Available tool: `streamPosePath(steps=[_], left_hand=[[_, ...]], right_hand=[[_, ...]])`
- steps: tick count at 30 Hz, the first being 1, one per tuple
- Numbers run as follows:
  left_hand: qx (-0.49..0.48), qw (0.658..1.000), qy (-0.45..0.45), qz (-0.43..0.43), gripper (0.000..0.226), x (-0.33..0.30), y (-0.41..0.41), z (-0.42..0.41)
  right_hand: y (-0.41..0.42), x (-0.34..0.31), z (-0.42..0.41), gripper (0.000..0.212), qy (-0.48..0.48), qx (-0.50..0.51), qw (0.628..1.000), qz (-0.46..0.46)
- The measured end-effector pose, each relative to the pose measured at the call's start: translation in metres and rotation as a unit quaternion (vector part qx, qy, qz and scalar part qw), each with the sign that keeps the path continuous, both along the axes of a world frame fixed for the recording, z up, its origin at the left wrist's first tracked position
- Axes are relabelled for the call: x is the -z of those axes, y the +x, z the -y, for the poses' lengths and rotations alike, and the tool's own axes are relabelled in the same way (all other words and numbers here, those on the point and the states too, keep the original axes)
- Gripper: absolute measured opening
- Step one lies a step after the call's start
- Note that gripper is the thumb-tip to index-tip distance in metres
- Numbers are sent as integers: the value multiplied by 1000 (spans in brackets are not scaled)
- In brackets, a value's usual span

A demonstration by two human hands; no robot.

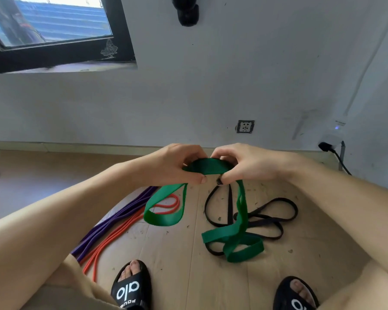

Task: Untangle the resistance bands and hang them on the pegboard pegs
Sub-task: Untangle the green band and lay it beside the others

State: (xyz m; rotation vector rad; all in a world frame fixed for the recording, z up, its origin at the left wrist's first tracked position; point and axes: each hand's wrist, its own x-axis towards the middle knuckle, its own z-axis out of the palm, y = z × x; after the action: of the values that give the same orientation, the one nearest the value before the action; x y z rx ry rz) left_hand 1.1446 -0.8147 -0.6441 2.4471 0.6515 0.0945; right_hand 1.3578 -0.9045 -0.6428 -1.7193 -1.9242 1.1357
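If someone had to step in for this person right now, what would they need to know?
Left hand and right hand both grip the top of the green band; its lower loops hang to the floor, still crossed with the black band. Purple band and orange band lie on the floor at left, apparently free. No pegboard is in view and nothing is hung. Left: separate green from black, then hang all four.

Window (49,21): set in the wall, far up and left of the fingers.
Wall socket (245,126): mounted just above the fingers, slightly right.
Black plug (325,147): seen well right of the fingers.
Black slides (130,287): worn below the fingers.
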Motion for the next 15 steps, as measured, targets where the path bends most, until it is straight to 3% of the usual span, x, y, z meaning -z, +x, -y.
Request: streamPosePath(steps=[4, 7, 11, 15], left_hand=[[16, 1000, 9, -17, 12, 0, -3, 1], [-4, 998, -54, 10, 4, -2, -10, -1], [-39, 987, -139, 66, 11, -6, -25, -11], [-5, 996, -48, -73, 14, 6, -28, -15]], right_hand=[[-6, 0, 2, 24, 25, -6, 1000, -1], [-3, 0, 1, 29, 15, 6, 1000, -1], [2, 1, 3, 35, -13, 1, 1000, 23], [-4, -2, 1, 35, 25, 41, 999, -21]])
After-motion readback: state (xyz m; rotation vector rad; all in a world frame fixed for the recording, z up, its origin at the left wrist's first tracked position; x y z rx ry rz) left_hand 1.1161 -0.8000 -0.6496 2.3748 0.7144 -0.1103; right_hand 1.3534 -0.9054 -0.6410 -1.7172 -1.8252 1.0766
